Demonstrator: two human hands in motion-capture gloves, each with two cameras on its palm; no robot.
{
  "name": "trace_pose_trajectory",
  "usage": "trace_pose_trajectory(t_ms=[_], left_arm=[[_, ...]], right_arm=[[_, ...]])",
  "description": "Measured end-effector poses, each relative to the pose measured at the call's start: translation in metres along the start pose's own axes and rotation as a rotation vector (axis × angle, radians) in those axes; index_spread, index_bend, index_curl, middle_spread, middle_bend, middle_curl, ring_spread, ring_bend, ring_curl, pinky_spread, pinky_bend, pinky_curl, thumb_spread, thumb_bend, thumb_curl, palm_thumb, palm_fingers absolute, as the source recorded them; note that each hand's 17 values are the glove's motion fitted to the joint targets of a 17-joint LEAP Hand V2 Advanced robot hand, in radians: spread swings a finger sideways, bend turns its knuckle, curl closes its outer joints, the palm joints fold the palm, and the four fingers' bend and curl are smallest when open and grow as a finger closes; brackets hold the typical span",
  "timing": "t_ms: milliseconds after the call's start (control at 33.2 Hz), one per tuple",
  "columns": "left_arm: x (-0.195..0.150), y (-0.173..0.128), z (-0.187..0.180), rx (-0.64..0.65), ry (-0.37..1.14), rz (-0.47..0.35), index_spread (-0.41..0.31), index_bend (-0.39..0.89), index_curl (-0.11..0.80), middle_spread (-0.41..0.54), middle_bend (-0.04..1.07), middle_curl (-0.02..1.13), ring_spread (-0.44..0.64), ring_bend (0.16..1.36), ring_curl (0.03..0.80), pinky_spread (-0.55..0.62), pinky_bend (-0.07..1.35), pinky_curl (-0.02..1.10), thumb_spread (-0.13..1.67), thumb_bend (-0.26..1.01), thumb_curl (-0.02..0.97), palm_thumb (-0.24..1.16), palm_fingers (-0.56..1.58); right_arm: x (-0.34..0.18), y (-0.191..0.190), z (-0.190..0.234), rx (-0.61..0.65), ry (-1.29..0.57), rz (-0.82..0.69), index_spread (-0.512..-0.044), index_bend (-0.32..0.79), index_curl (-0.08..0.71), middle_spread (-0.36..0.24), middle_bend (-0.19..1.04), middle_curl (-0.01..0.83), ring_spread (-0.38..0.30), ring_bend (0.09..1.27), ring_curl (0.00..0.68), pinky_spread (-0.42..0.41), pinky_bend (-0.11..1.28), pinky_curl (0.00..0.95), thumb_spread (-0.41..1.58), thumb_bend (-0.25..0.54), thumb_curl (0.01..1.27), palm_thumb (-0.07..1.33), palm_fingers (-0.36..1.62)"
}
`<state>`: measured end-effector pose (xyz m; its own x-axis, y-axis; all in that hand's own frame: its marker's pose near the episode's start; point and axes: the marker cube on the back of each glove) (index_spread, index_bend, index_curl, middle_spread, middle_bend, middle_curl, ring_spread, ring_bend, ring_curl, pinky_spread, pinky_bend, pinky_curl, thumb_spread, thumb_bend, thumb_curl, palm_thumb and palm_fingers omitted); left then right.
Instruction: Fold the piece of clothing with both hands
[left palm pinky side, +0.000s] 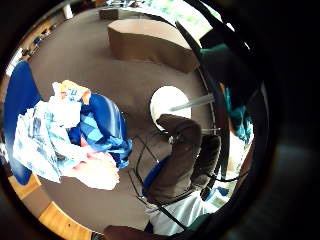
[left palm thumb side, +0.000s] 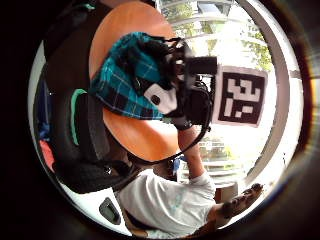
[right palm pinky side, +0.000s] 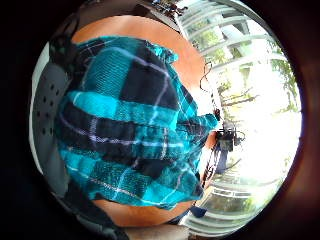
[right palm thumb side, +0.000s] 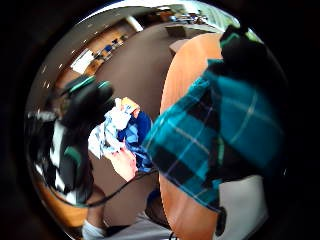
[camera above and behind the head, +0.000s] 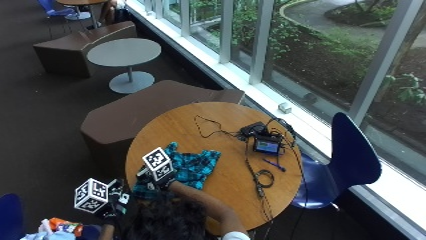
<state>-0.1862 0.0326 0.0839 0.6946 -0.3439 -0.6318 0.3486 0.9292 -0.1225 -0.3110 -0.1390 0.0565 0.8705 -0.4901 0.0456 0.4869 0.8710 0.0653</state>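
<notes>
A teal and dark plaid garment (camera above and behind the head: 192, 167) lies bunched on the near left part of the round wooden table (camera above and behind the head: 219, 125). My right hand (camera above and behind the head: 158, 181) is at the garment's near edge and grips the cloth. The left thumb side palm view shows that hand (left palm thumb side: 187, 100) with the plaid garment (left palm thumb side: 120, 80) gathered in it. The plaid garment (right palm pinky side: 130, 130) fills the right little finger side palm view. My left hand (camera above and behind the head: 113, 202) hangs off the table's left edge, apart from the garment, holding nothing. Its palm faces the floor.
A small screen device (camera above and behind the head: 267, 145) with black cables and a blue pen (camera above and behind the head: 273, 164) lie on the table's far right. A blue chair (camera above and behind the head: 346, 155) stands to the right and brown seat blocks (camera above and behind the head: 153, 107) to the left. A heap of other clothes (left palm pinky side: 75, 135) sits on a blue chair.
</notes>
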Motion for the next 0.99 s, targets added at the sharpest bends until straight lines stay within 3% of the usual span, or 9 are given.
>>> trace_pose_trajectory(t_ms=[90,121,181,241,301,512,693,814,994], left_arm=[[0.003,-0.006,0.016,-0.03,-0.037,0.034,-0.122,0.11,0.319,-0.069,0.23,0.4,0.05,0.56,0.331,0.12,0.5,0.4,1.46,0.08,0.23,0.24,0.53],[0.006,-0.008,0.022,-0.037,-0.047,0.048,-0.119,0.11,0.317,-0.069,0.23,0.41,0.06,0.56,0.334,0.13,0.5,0.4,1.45,0.08,0.231,0.23,0.52],[0.012,-0.01,0.031,-0.043,-0.062,0.074,-0.118,0.11,0.315,-0.063,0.22,0.41,0.06,0.56,0.335,0.12,0.5,0.4,1.45,0.07,0.232,0.23,0.51],[0.02,-0.01,0.038,-0.036,-0.078,0.102,-0.117,0.12,0.314,-0.039,0.19,0.41,0.08,0.56,0.337,0.13,0.5,0.4,1.44,0.07,0.241,0.25,0.47],[0.027,-0.012,0.046,-0.021,-0.101,0.132,-0.112,0.12,0.312,-0.026,0.18,0.41,0.09,0.56,0.336,0.14,0.51,0.4,1.43,0.07,0.246,0.27,0.46],[0.043,-0.02,0.063,-0.025,-0.126,0.178,-0.108,0.13,0.306,0.006,0.17,0.39,0.11,0.57,0.334,0.15,0.52,0.4,1.4,0.07,0.265,0.31,0.44],[0.049,-0.02,0.072,-0.055,-0.061,0.18,-0.106,0.13,0.304,0.019,0.17,0.38,0.12,0.58,0.335,0.15,0.53,0.4,1.39,0.06,0.276,0.33,0.44],[0.047,-0.018,0.067,-0.032,-0.065,0.163,-0.106,0.13,0.304,0.024,0.18,0.38,0.11,0.58,0.336,0.14,0.53,0.4,1.39,0.06,0.282,0.35,0.44],[0.035,-0.005,0.032,0.088,-0.098,0.136,-0.102,0.13,0.302,0.027,0.18,0.38,0.11,0.59,0.338,0.13,0.54,0.4,1.39,0.05,0.286,0.36,0.44]], right_arm=[[0.027,0.026,-0.006,0.073,-0.056,0.007,-0.363,0.15,0.311,-0.34,0.17,0.405,-0.325,0.44,0.358,-0.213,0.48,0.355,0.72,-0.03,0.59,0.89,0.81],[0.04,0.035,-0.008,0.098,-0.069,0.029,-0.36,0.17,0.334,-0.339,0.19,0.415,-0.308,0.42,0.374,-0.177,0.46,0.371,0.68,0.176,0.66,1.18,0.72],[0.068,0.053,-0.012,0.139,-0.07,0.09,-0.36,0.18,0.347,-0.333,0.17,0.409,-0.291,0.4,0.374,-0.134,0.45,0.375,0.79,0.284,0.7,1.25,0.71],[0.1,0.075,-0.016,0.139,-0.046,0.163,-0.354,0.16,0.333,-0.313,0.17,0.4,-0.271,0.37,0.351,-0.091,0.44,0.354,0.9,0.029,0.59,0.88,0.7],[0.135,0.103,-0.02,0.062,-0.024,0.234,-0.354,0.15,0.328,-0.297,0.18,0.393,-0.256,0.36,0.337,-0.059,0.43,0.339,0.95,-0.028,0.56,0.8,0.71],[0.21,0.15,-0.004,-0.27,-0.097,0.42,-0.37,0.09,0.295,-0.197,0.14,0.362,-0.158,0.36,0.335,0.039,0.53,0.36,1.02,-0.024,0.53,0.73,0.61],[0.204,0.111,-0.008,0.037,-0.183,0.503,-0.368,0.2,0.31,-0.269,0.2,0.352,-0.264,0.45,0.328,-0.118,0.57,0.338,1.04,0.021,0.54,0.84,1.2],[0.151,0.04,-0.015,0.294,-0.217,0.334,-0.35,0.21,0.355,-0.28,0.21,0.376,-0.289,0.47,0.36,-0.199,0.57,0.361,1.11,0.044,0.53,0.89,1.25],[0.043,-0.01,-0.022,0.205,-0.111,0.042,-0.341,0.28,0.406,-0.304,0.17,0.378,-0.323,0.39,0.361,-0.202,0.53,0.367,1.2,0.053,0.5,0.93,1.15]])
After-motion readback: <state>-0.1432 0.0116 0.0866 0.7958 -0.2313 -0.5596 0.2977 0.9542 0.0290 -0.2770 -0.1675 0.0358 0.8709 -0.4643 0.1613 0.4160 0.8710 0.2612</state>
